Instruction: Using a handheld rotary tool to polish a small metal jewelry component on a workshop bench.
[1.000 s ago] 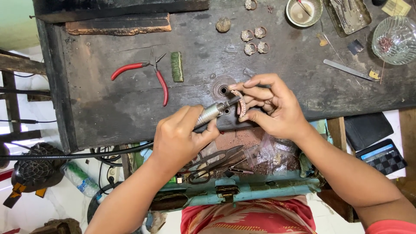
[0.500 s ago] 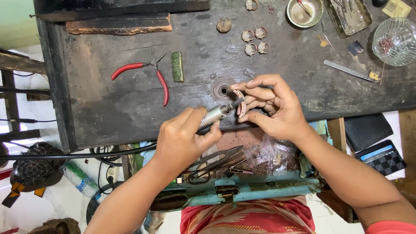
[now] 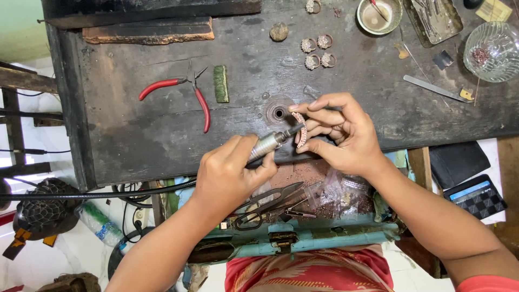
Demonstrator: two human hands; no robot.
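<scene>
Dark, scarred wooden counter [image 3: 135,124] underneath. Left hand [image 3: 230,173] closed round ribbed metal rotary handpiece [image 3: 265,145]; right hand [image 3: 346,132] pinching curved, stone-set bangle piece [image 3: 300,130] at fingertips, just above counter edge. Grinding step judged under way — tip touching piece. Next move: steady, light pressure. Red-handled pliers [image 3: 184,92] lying aside.

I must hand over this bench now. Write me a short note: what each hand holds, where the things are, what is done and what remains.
Left hand: grips the metal rotary handpiece, tip against the work.
Right hand: pinches the curved jewelled piece over the dark workbench edge.
Nearby: red-handled pliers, small green brush, four round ornaments, glass bowl, scissors in the tray below.
Done: piece and tool are in hand and together.
Left: how far the surface is worked cannot be told.
</scene>
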